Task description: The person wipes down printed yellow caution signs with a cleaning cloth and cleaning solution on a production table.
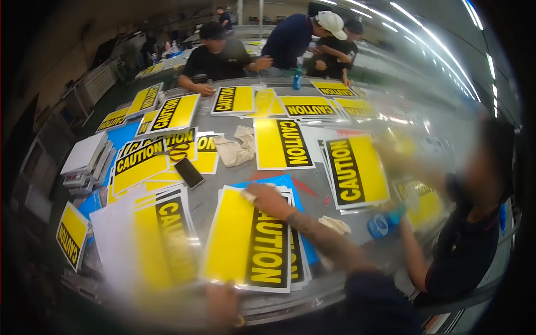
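A stack of yellow and black caution signs [231, 237] lies in front of me, on top of a blue sheet [306, 245]. My right hand [268, 201] rests on the upper part of the top sign, its fingers curled over a pale wad that looks like a cloth [249, 196]. At the near edge of that sign is my left hand [222, 304], slightly blurred, with its fingers at the border. Just left of the stack, more caution signs [162, 240] lie under a hazy white sheet [111, 234].
A black phone [189, 173] and a crumpled cloth [237, 147] lie beyond the stack. To the right are another sign stack [357, 170], a second cloth [335, 225] and a blue-labelled bottle [381, 224]. A co-worker [469, 240] sits close on the right; several people work across the table.
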`<state>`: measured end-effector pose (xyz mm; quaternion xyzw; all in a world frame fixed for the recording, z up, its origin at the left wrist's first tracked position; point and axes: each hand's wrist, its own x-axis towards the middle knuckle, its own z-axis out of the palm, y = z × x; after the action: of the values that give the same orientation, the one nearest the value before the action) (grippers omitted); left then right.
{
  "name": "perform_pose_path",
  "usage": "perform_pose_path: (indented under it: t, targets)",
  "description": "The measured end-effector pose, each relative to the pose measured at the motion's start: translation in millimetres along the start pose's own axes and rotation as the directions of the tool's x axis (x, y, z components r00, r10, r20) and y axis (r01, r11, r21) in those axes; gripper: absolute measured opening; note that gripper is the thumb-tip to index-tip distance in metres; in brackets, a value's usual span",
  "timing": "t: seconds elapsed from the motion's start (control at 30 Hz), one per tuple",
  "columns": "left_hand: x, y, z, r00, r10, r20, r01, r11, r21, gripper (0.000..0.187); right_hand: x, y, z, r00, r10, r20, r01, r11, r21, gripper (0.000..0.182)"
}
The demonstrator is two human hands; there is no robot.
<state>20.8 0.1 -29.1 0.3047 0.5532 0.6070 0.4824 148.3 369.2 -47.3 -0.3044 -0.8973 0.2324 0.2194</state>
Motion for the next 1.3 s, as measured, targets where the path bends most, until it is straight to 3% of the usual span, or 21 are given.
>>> perform_pose_path:
  t: [0.07,0.1,0.13,0.17,0.2,0.27,0.37,0.47,0.53,0.63,0.73,0.83,0.87,0.93,1.0,1.07,1.13,1.17,1.23,1.27,1.3]
  targets:
    - [-14,3,-21,1.0,-0.017,-0.018,0.017,1.0,-0.016,0.061,15,66,2,0.964,-0.065,-0.256,0.071,0.997,0.015,0.035]
    - [-22,16,-27,0.997,-0.032,-0.067,0.026,0.996,-0.083,0.06,26,65,-25,0.971,-0.13,-0.201,0.177,0.955,0.238,0.029]
    - [-34,33,-32,0.99,-0.044,-0.133,0.023,0.987,-0.161,0.058,23,91,-16,0.945,0.102,-0.311,-0.044,0.981,0.187,0.025]
    - [-39,48,-38,0.978,-0.045,-0.205,-0.006,0.971,-0.241,0.057,21,58,-36,0.937,0.169,-0.306,-0.088,0.962,0.259,0.027]
    - [-37,63,-45,0.963,-0.037,-0.269,-0.046,0.954,-0.297,0.056,19,70,-38,0.928,0.109,-0.356,-0.008,0.962,0.272,0.031]
    - [-22,87,-67,0.923,-0.005,-0.384,-0.143,0.924,-0.355,0.054,6,56,-49,0.952,0.157,-0.262,-0.108,0.976,0.191,0.034]
    - [8,88,-110,0.888,0.049,-0.457,-0.252,0.883,-0.396,0.053,-5,52,-48,0.959,0.077,-0.274,-0.054,0.995,0.089,0.033]
    - [22,86,-134,0.877,0.118,-0.466,-0.32,0.867,-0.381,0.052,-8,48,-57,0.913,0.175,-0.369,-0.068,0.956,0.286,0.033]
    - [24,77,-150,0.869,0.106,-0.483,-0.306,0.882,-0.358,0.052,-9,58,-64,0.848,0.303,-0.435,-0.195,0.941,0.276,0.036]
    - [8,57,-169,0.858,0.007,-0.513,-0.202,0.924,-0.326,0.052,-25,42,-96,0.869,0.255,-0.424,-0.132,0.945,0.298,0.038]
    - [-3,60,-176,0.853,-0.055,-0.519,-0.068,0.974,-0.215,0.053,-26,37,-114,0.9,0.169,-0.402,0.045,0.88,0.472,0.036]
    - [-16,67,-191,0.808,-0.141,-0.573,0.169,0.986,-0.005,0.037,-33,24,-131,0.904,0.307,-0.298,0.018,0.668,0.744,0.034]
    - [-22,75,-198,0.802,-0.173,-0.571,0.26,0.963,0.073,0.033,-36,16,-134,0.896,0.372,-0.243,-0.002,0.55,0.835,0.033]
    - [-36,103,-207,0.776,-0.245,-0.581,0.584,0.627,0.516,0.033,-48,7,-141,0.878,0.396,-0.269,-0.022,0.594,0.804,0.032]
    - [-50,118,-206,0.813,-0.08,-0.577,0.557,0.395,0.731,0.048,-65,-4,-148,0.881,0.343,-0.324,-0.058,0.76,0.647,0.033]
    - [-62,120,-222,0.869,0.005,-0.495,0.477,0.265,0.838,0.035,-78,-14,-151,0.904,0.322,-0.282,-0.117,0.819,0.561,0.034]
    - [-56,111,-171,0.947,0.18,-0.266,0.196,0.334,0.922,0.032,-88,-27,-150,0.918,0.34,-0.202,-0.209,0.85,0.484,0.036]
    - [-50,101,-139,0.959,0.231,-0.164,0.072,0.361,0.93,0.029,-90,-20,-132,0.942,0.251,-0.224,-0.126,0.881,0.456,0.04]
    - [-20,85,-66,0.988,0.155,-0.013,-0.063,0.478,0.876,0.029,-91,-27,-109,0.986,0.025,-0.164,0.027,0.951,0.308,0.052]
    - [-9,85,-35,0.994,0.084,0.063,-0.098,0.542,0.835,0.038,-91,-36,-96,0.99,-0.018,-0.138,0.067,0.933,0.354,0.054]
    - [2,84,-11,0.98,0.118,0.161,-0.196,0.419,0.887,0.049,-94,-50,-90,0.996,-0.049,-0.073,0.071,0.941,0.332,0.053]
